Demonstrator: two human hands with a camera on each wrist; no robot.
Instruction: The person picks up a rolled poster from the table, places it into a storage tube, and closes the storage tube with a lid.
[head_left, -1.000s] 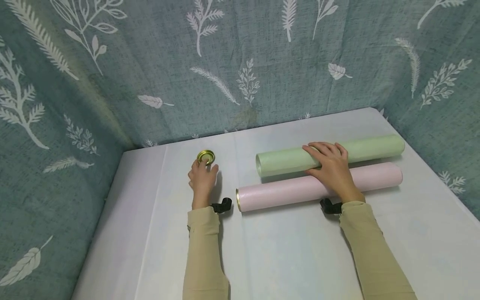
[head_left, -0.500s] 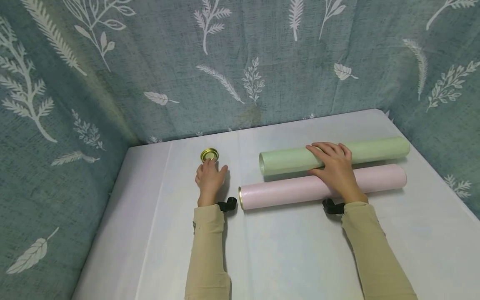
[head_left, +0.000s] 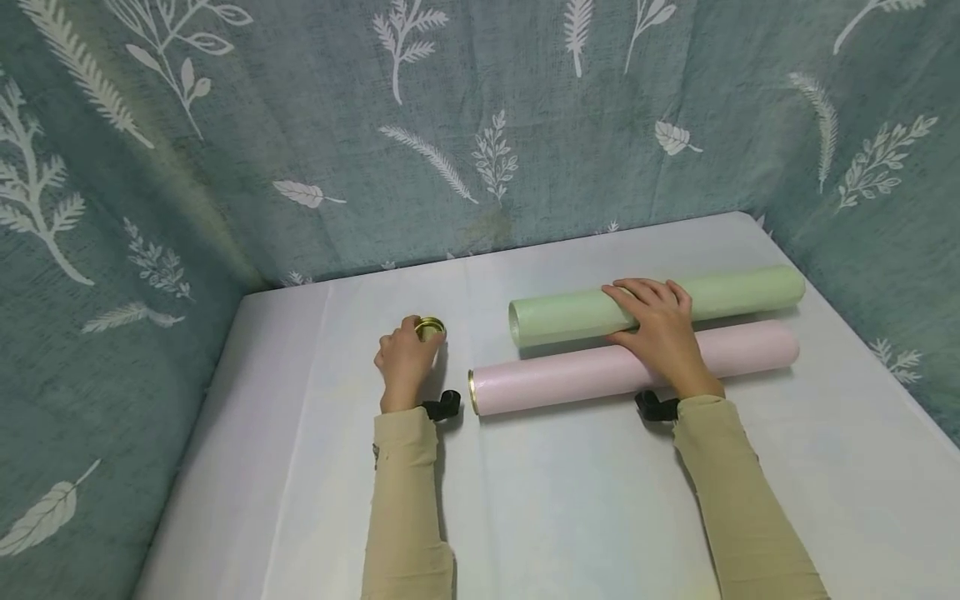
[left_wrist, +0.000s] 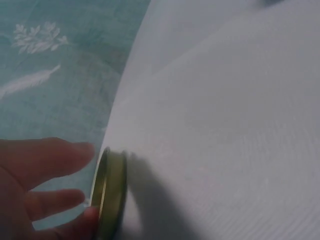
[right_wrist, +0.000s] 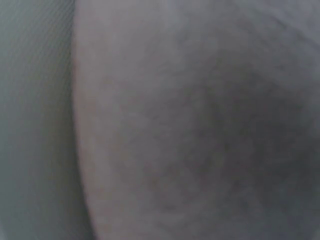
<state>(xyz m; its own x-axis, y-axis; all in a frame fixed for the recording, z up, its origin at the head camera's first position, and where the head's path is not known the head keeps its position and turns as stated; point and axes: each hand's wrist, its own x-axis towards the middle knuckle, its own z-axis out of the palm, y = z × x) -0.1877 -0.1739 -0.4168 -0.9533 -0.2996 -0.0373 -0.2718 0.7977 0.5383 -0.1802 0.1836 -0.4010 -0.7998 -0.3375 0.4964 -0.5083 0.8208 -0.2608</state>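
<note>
My left hand [head_left: 403, 360] holds a round gold metal lid [head_left: 431, 327] at its edge, left of the tubes. In the left wrist view the lid [left_wrist: 114, 192] stands tipped on edge against the fingers [left_wrist: 55, 155], its shadow falling on the white surface. A pale green cardboard tube [head_left: 562, 318] lies sideways at the right, its left end open and hollow. My right hand [head_left: 660, 333] grips that tube near its middle, fingers over the top and thumb on the near side. The right wrist view holds only a blurred pinkish surface beside a grey-green strip.
In front of the green tube lies a pink tube [head_left: 555, 381] with a gold rim at its left end, passing under my right wrist. The white table [head_left: 570, 500] meets a teal leaf-patterned cloth [head_left: 337, 125] at the back and sides.
From lying by the left fingertips, the lid has come up tilted into the hand and shifted slightly right and nearer. The right hand keeps its place on the green tube.
</note>
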